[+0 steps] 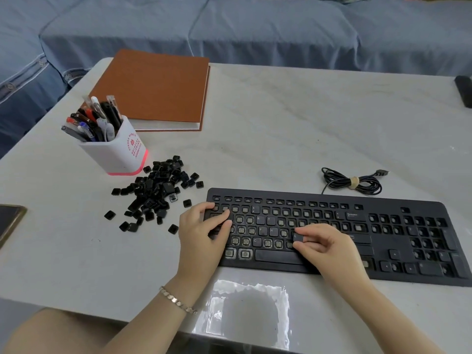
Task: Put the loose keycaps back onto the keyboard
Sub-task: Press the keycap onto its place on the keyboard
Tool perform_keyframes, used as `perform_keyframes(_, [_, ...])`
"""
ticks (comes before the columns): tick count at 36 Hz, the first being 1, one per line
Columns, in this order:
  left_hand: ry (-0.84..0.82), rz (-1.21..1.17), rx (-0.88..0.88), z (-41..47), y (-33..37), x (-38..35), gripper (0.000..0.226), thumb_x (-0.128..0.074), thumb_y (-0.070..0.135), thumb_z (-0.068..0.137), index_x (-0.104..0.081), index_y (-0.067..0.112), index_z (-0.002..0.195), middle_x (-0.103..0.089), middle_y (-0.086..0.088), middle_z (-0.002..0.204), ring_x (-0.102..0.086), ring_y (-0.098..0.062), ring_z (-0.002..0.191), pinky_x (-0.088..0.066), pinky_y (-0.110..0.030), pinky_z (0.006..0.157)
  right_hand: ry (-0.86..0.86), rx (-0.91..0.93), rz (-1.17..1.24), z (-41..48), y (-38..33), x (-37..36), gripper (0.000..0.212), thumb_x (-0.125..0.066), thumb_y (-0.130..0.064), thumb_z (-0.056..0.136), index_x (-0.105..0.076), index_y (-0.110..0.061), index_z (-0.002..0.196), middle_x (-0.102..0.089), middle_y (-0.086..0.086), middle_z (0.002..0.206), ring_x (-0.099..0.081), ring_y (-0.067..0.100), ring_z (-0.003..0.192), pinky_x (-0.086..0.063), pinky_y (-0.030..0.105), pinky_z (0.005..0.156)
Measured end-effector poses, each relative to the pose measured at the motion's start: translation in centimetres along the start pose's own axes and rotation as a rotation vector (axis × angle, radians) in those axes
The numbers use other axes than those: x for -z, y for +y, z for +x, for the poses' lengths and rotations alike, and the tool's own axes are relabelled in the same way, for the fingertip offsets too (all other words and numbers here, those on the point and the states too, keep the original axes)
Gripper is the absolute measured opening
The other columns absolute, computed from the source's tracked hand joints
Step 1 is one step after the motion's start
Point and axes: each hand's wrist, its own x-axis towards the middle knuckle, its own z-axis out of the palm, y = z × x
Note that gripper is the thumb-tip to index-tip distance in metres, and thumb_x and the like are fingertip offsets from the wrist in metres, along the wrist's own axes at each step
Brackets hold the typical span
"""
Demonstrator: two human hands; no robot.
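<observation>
One head-worn wide-angle view. It looks forward and down from over the near edge of the tabletop (281, 118), close in. Left grip (204, 226) and right grip (324, 244) sit just below frame centre, forearms entering from the bottom edge. Blue fabric (255, 29) lies well beyond both grips.

On the table (281, 123): keyboard (332, 238) along near edge, right of centre; coiled cable (352, 181) just behind it. Keycap pile (155, 192) left of keyboard, pen holder (115, 152) behind pile, notebook (155, 90) at far-left corner, phone (10, 221) at left edge.
</observation>
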Motion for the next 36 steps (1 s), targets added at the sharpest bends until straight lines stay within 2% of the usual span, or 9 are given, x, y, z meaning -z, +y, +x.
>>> perform_keyframes(2, [-0.008,-0.011,0.011,-0.1,0.0,0.1,0.021,-0.074,0.025,0.077,-0.075,0.023,0.098,-0.052,0.007,0.113,-0.034,-0.007,0.109,-0.028,-0.022,0.095,-0.005,0.004,-0.007,0.0,0.0,0.0,0.034,-0.072,0.007,0.073,-0.067,-0.026,0.078,-0.062,-0.003,0.09,-0.061,-0.006,0.068,-0.045,0.003,0.068])
perform_keyframes(6, [-0.034,-0.068,0.115,0.2,0.4,0.1,0.019,-0.074,0.019,0.078,-0.075,0.023,0.096,-0.047,0.01,0.118,-0.035,-0.01,0.114,-0.033,-0.033,0.099,-0.005,0.015,-0.017,0.0,0.0,0.0,0.034,-0.072,0.007,0.072,-0.067,-0.026,0.078,-0.062,-0.003,0.089,-0.06,-0.007,0.067,-0.045,0.003,0.069])
perform_keyframes(9, [-0.067,-0.143,0.208,0.6,0.9,0.0,0.015,-0.074,0.016,0.078,-0.073,0.023,0.092,-0.043,0.012,0.119,-0.039,-0.013,0.12,-0.029,-0.025,0.102,-0.002,0.019,-0.016,0.0,0.1,0.0,0.035,-0.072,0.007,0.072,-0.067,-0.027,0.078,-0.061,-0.004,0.088,-0.06,-0.007,0.068,-0.046,0.003,0.069])
perform_keyframes(14, [-0.073,-0.246,0.281,0.6,1.3,-0.1,0.02,-0.072,0.011,0.079,-0.067,0.028,0.088,-0.042,0.017,0.118,-0.041,-0.004,0.115,-0.022,0.005,0.094,-0.004,0.02,-0.01,0.1,0.3,0.0,0.034,-0.072,0.007,0.072,-0.067,-0.027,0.078,-0.061,-0.004,0.089,-0.061,-0.005,0.068,-0.047,0.004,0.07])
perform_keyframes(17, [-0.064,-0.274,0.335,0.7,1.4,0.0,0.021,-0.073,0.01,0.079,-0.068,0.029,0.086,-0.041,0.025,0.115,-0.041,-0.001,0.112,-0.023,0.008,0.087,-0.003,0.025,-0.023,0.2,0.4,0.0,0.035,-0.072,0.007,0.072,-0.067,-0.028,0.077,-0.062,-0.003,0.09,-0.061,-0.004,0.068,-0.048,0.005,0.072])
perform_keyframes(23, [-0.057,-0.279,0.374,1.0,1.5,-0.1,0.022,-0.075,0.01,0.076,-0.067,0.027,0.088,-0.043,0.026,0.112,-0.042,0.004,0.109,-0.021,0.01,0.082,-0.006,0.026,-0.018,0.2,0.4,0.0,0.035,-0.072,0.007,0.072,-0.067,-0.027,0.077,-0.062,-0.004,0.091,-0.061,-0.005,0.067,-0.047,0.004,0.071])
perform_keyframes(29, [-0.05,-0.271,0.313,0.5,1.4,-0.2,0.022,-0.075,0.01,0.077,-0.067,0.027,0.089,-0.041,0.028,0.114,-0.036,0.027,0.105,-0.021,0.01,0.083,-0.008,0.028,-0.019,0.1,0.6,0.1,0.035,-0.073,0.005,0.072,-0.067,-0.029,0.078,-0.062,-0.005,0.09,-0.062,-0.004,0.07,-0.047,0.005,0.072])
perform_keyframes(33, [-0.017,-0.264,0.284,0.4,1.4,-0.3,0.025,-0.075,0.009,0.077,-0.066,0.032,0.085,-0.042,0.025,0.114,-0.044,0.001,0.112,-0.024,0.005,0.093,-0.009,0.036,-0.015,0.1,0.7,0.1,0.037,-0.072,0.006,0.072,-0.067,-0.03,0.077,-0.062,-0.005,0.091,-0.062,-0.004,0.07,-0.047,0.005,0.072])
perform_keyframes(36, [0.002,-0.267,0.252,0.2,1.2,-0.5,0.027,-0.074,0.009,0.077,-0.065,0.034,0.084,-0.043,0.024,0.117,-0.044,-0.009,0.119,-0.025,-0.003,0.102,-0.012,0.039,-0.016,0.2,0.8,0.1,0.037,-0.072,0.006,0.072,-0.067,-0.03,0.078,-0.062,-0.004,0.091,-0.062,-0.004,0.071,-0.047,0.005,0.071])
